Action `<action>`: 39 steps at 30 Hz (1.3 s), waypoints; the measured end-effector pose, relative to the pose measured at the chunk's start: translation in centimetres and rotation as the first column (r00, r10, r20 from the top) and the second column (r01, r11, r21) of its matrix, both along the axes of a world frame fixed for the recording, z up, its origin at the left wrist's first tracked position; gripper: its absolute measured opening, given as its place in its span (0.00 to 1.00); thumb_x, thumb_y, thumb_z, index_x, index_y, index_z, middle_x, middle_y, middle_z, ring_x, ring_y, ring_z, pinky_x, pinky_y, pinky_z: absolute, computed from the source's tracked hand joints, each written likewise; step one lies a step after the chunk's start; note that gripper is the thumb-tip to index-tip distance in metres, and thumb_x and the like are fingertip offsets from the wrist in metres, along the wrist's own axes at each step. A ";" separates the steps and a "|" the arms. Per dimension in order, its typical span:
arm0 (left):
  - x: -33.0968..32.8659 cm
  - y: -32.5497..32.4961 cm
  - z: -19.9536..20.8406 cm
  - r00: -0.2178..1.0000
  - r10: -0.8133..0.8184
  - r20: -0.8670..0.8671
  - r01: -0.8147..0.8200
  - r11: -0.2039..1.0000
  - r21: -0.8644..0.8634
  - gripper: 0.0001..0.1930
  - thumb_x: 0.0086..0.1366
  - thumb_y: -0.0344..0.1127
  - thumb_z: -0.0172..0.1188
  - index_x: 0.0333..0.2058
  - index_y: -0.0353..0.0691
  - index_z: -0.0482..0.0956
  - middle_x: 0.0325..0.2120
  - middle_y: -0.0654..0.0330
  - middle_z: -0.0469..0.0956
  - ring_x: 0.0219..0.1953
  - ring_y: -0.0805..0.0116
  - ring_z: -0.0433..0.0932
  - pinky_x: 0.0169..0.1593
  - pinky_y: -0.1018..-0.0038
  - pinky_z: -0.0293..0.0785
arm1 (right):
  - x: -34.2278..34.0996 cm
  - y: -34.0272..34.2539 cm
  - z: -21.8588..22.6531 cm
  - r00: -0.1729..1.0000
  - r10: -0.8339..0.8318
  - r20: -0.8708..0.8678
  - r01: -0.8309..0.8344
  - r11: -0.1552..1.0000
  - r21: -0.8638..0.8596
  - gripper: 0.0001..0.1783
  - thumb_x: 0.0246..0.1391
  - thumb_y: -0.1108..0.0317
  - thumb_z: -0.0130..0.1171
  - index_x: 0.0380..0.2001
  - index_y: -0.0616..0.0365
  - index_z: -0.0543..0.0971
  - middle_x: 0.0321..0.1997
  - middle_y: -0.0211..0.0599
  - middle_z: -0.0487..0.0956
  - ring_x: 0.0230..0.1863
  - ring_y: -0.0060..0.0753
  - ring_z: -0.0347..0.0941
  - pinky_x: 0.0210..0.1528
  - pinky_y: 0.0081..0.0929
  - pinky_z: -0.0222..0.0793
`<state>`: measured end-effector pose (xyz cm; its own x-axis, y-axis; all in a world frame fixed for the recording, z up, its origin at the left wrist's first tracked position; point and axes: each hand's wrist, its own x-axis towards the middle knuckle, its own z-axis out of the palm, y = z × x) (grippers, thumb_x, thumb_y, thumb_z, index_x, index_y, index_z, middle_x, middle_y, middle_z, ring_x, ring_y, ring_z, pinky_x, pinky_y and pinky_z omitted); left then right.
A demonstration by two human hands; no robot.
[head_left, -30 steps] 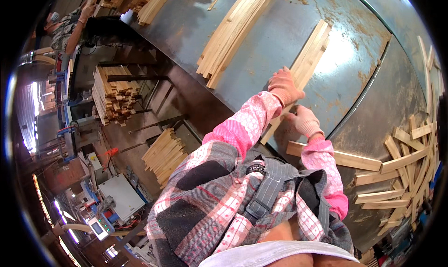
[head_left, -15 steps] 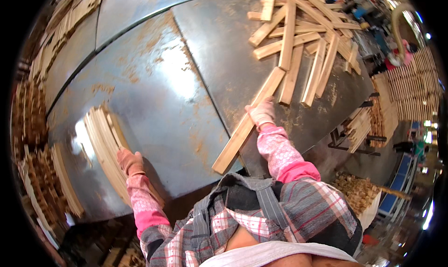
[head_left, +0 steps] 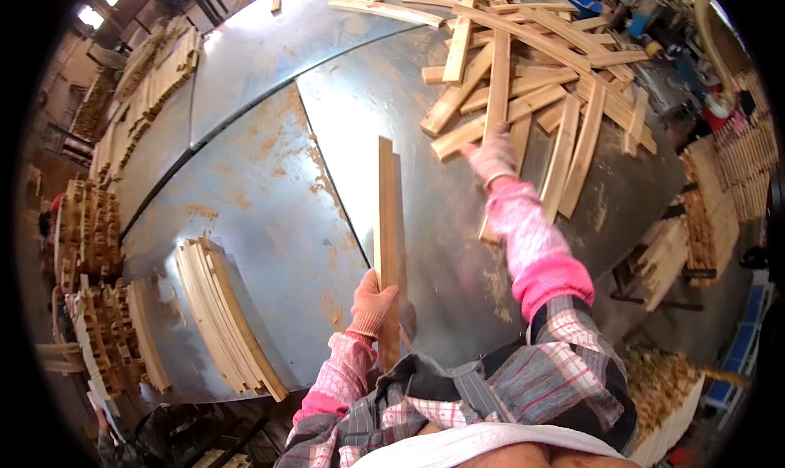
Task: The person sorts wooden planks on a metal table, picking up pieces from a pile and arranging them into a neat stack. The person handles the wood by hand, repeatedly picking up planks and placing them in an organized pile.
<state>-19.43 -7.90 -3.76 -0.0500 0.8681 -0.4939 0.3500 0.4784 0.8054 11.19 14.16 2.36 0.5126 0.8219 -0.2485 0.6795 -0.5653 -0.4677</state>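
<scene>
blurred right hand (head_left: 493,156), we cannot tell whether it grips anything, left hand (head_left: 372,308) hiding part of a wooden strip (head_left: 384,206) from us, far-right woodpile (head_left: 523,110) cut off at the far edge

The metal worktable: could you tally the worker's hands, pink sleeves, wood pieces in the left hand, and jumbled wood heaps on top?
Hands: 2 (left hand, right hand)
Pink sleeves: 2 (left sleeve, right sleeve)
Wood piece in the left hand: 1
Jumbled heap on the worktable: 1
Total: 6
</scene>
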 end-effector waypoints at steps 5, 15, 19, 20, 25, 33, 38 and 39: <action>1.8 1.5 -1.9 0.980 0.197 0.024 -0.198 0.980 0.028 0.19 0.60 0.31 0.67 0.50 0.39 0.80 0.37 0.59 0.86 0.35 0.72 0.83 0.40 0.72 0.79 | 5.2 3.3 -4.9 0.993 -0.089 -0.078 0.084 0.994 -0.066 0.50 0.47 0.60 0.76 0.67 0.60 0.59 0.63 0.58 0.75 0.61 0.58 0.75 0.62 0.46 0.74; 9.8 3.3 1.1 0.916 0.125 -0.381 -0.137 0.991 -0.004 0.35 0.60 0.48 0.71 0.62 0.41 0.72 0.45 0.51 0.84 0.51 0.53 0.82 0.54 0.60 0.76 | -7.3 -23.5 -6.5 0.660 0.353 -0.663 -0.607 0.771 -0.194 0.54 0.52 0.51 0.66 0.74 0.66 0.54 0.67 0.66 0.70 0.68 0.61 0.68 0.70 0.44 0.65; 11.7 3.3 -0.7 0.833 0.091 -0.546 -0.113 0.994 -0.006 0.33 0.53 0.47 0.73 0.57 0.44 0.74 0.48 0.44 0.81 0.53 0.43 0.80 0.57 0.57 0.75 | -2.5 -16.0 -5.5 0.220 0.752 -0.622 -0.974 0.209 -0.091 0.31 0.54 0.51 0.61 0.54 0.62 0.77 0.55 0.61 0.79 0.58 0.60 0.76 0.61 0.47 0.72; 11.9 3.7 -0.2 0.860 0.110 -0.498 -0.134 0.991 -0.014 0.32 0.53 0.46 0.72 0.56 0.43 0.74 0.48 0.44 0.81 0.52 0.44 0.80 0.57 0.57 0.75 | -0.3 -12.8 -6.5 0.192 0.858 -0.476 -0.972 0.233 0.029 0.26 0.55 0.53 0.59 0.51 0.61 0.79 0.51 0.57 0.81 0.54 0.60 0.78 0.58 0.48 0.74; 7.2 5.8 -1.0 0.814 0.254 -0.522 -0.259 0.964 0.065 0.30 0.54 0.43 0.71 0.56 0.44 0.74 0.49 0.45 0.80 0.51 0.43 0.80 0.55 0.57 0.76 | 10.2 10.6 -5.4 0.795 0.586 0.153 -0.599 0.799 0.050 0.25 0.53 0.60 0.61 0.52 0.59 0.77 0.52 0.58 0.81 0.52 0.61 0.78 0.54 0.49 0.77; 5.6 9.1 -2.3 0.588 0.157 -0.794 -0.273 0.962 -0.012 0.36 0.56 0.44 0.67 0.63 0.44 0.65 0.53 0.44 0.74 0.53 0.38 0.76 0.56 0.52 0.74 | 20.6 29.8 -3.2 0.683 0.439 0.584 -0.328 0.898 -0.291 0.28 0.67 0.62 0.50 0.69 0.55 0.65 0.62 0.50 0.77 0.63 0.54 0.75 0.61 0.50 0.74; 6.1 9.9 -2.1 0.570 0.154 -0.807 -0.259 0.966 0.001 0.38 0.56 0.44 0.69 0.63 0.43 0.66 0.53 0.44 0.74 0.52 0.39 0.77 0.54 0.51 0.76 | 26.2 33.7 -5.7 0.616 0.451 0.645 -0.420 0.882 -0.216 0.33 0.63 0.62 0.55 0.71 0.49 0.64 0.69 0.46 0.72 0.69 0.50 0.70 0.67 0.49 0.68; 6.1 10.0 -2.2 0.568 0.142 -0.810 -0.256 0.967 -0.010 0.38 0.55 0.44 0.69 0.64 0.43 0.65 0.53 0.44 0.74 0.51 0.39 0.77 0.54 0.51 0.76 | 25.2 34.1 -6.7 0.631 0.523 0.572 -0.494 0.840 -0.224 0.33 0.61 0.64 0.56 0.70 0.50 0.64 0.65 0.49 0.74 0.65 0.53 0.72 0.64 0.50 0.69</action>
